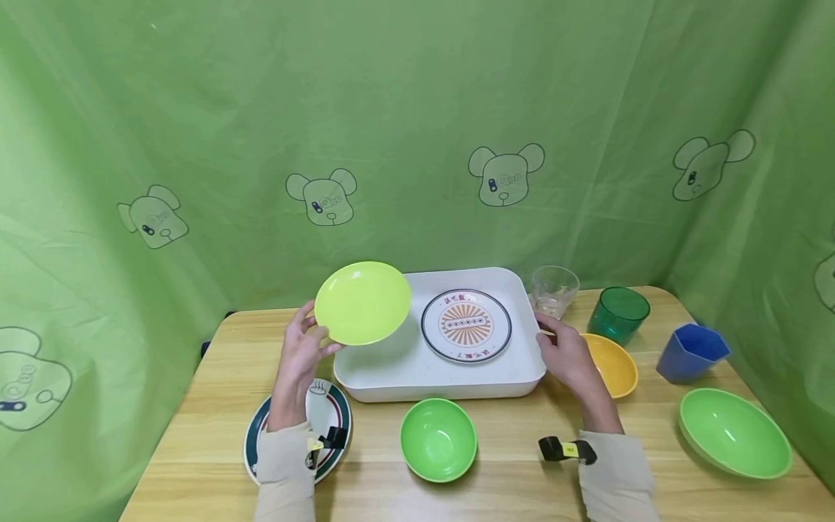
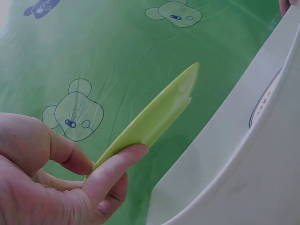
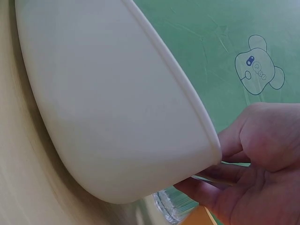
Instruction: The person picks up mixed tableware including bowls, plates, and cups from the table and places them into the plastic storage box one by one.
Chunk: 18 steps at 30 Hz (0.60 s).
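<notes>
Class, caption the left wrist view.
Left hand holding a round, yellow-green, plastic-looking plate near a white, rectangular, plastic-looking tray.

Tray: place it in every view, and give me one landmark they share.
Head: just below centre, the white tray seen from above.
Left wrist: right side, down to the bottom edge.
Right wrist: left and centre, its outer wall showing.
Shared landmark: the green curtain with animal-head drawings.
</notes>
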{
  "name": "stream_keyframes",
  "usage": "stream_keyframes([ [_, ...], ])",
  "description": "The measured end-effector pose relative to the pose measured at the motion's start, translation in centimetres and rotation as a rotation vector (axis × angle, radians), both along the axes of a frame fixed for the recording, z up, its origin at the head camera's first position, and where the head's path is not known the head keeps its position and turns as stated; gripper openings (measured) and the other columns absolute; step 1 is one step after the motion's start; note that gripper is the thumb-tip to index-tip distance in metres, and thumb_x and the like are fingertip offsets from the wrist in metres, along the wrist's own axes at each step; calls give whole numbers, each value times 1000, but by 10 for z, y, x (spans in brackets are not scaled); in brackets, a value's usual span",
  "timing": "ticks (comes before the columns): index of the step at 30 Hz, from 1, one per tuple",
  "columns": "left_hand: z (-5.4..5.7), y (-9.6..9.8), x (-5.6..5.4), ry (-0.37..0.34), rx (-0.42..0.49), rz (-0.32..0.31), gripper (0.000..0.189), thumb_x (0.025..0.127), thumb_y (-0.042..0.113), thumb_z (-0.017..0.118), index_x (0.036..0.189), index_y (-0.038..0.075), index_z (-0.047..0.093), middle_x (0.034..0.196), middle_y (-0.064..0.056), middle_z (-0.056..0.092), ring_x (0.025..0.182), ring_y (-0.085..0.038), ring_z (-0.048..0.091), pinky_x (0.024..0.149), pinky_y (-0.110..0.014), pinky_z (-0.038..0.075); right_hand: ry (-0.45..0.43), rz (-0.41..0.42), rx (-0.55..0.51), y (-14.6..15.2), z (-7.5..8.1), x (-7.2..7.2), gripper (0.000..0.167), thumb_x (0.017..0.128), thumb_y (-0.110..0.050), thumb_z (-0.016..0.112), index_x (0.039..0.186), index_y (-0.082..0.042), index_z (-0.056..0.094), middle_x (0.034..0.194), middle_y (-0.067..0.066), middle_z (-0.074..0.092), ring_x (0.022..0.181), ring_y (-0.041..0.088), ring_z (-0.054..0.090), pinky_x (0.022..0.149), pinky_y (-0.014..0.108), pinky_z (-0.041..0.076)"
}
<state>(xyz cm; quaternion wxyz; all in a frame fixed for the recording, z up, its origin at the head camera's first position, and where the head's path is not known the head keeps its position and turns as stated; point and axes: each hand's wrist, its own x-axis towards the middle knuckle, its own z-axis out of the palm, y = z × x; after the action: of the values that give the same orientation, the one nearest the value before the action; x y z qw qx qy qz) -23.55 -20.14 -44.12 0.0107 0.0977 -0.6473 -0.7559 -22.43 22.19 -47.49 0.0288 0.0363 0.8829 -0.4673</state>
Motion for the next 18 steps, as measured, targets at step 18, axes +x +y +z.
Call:
stream_keyframes([
  [18, -5, 36, -3, 42, 18, -19, 74, 89, -18, 44, 159, 1, 28, 138, -26, 40, 93, -22, 63, 70, -28, 63, -12, 3, 24, -2, 4, 2, 52, 109, -12, 38, 159, 0, 31, 154, 31, 40, 132, 48, 48, 107, 55, 47],
])
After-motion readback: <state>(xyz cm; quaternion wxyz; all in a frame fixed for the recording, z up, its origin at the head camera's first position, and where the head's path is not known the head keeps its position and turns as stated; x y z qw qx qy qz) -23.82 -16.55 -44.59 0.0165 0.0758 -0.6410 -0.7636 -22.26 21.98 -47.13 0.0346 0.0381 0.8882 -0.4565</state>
